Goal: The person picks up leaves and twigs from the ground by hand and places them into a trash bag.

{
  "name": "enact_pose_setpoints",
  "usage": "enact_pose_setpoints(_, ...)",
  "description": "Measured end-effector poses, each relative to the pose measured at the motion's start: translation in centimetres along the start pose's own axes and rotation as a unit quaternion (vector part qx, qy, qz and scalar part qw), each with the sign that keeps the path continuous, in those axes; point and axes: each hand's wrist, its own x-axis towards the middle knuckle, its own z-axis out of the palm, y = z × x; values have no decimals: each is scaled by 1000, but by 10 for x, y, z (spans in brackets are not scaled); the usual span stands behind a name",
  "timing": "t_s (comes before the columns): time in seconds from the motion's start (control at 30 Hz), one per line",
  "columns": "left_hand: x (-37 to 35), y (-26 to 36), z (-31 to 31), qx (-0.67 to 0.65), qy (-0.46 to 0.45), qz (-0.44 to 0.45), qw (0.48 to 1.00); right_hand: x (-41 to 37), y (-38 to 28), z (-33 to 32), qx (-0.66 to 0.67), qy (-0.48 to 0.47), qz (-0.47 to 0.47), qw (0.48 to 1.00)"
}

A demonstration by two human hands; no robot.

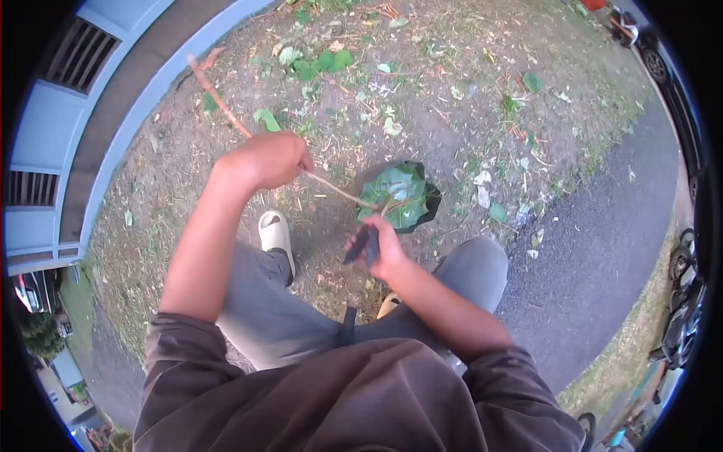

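A long thin branch (221, 103) runs from the upper left down to the leaves, and my left hand (275, 160) is closed around its middle. My right hand (382, 247) grips a dark-handled tool (364, 242) that looks like pruning shears; its blades are hidden or blurred near the branch's lower end. Just beyond my right hand, a black bag (432, 200) stands on the ground, filled with large green leaves (395, 192). The thin end of the branch reaches over these leaves.
Loose leaves (324, 65) and dry clippings are scattered on the ground (331, 113). My sandalled foot (276, 237) and bent knees frame the bag. A blue wall with vents (81, 54) curves along the left. Asphalt (580, 241) and parked vehicles (655, 66) lie right.
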Motion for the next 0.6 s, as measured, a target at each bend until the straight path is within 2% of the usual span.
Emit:
enact_pose_setpoints(0.03, -2, 7, -6, 1, -1, -6, 1000, -10, 4, -9, -2, -4, 5, 1000)
enact_pose_setpoints(0.1, 6, 19, -9, 59, -4, 37, 998, -23, 11, -34, -37, 28, -27, 999)
enact_pose_setpoints(0.17, 14, 25, -8, 76, 2, 33, 997, -23, -2, -33, -26, 16, 20, 999)
enact_pose_setpoints(0.23, 32, 21, -5, 100, -22, 112, 988, -11, -12, -28, -88, -25, -22, 996)
enact_pose_setpoints(0.3, 51, 16, 0, 113, -37, 140, 983, -7, -33, -31, -138, -32, -8, 990)
enact_pose_setpoints(0.37, 70, 11, 10, 115, -46, 175, 977, -11, -57, -45, -172, 5, 40, 984)
enact_pose_setpoints(0.43, 88, 2, 16, 195, 91, 152, 965, -4, -79, -67, -198, 17, 54, 979)
enact_pose_setpoints(0.47, 101, -6, 17, 187, 86, 158, 966, -9, -89, -73, -249, -5, 51, 967)
enact_pose_setpoints(0.53, 118, -20, 28, 73, 59, 170, 981, -11, -96, -92, -304, -62, 69, 948)
enact_pose_setpoints(0.6, 123, -25, 39, 64, 65, 179, 980, -3, -99, -90, -305, -36, 77, 949)
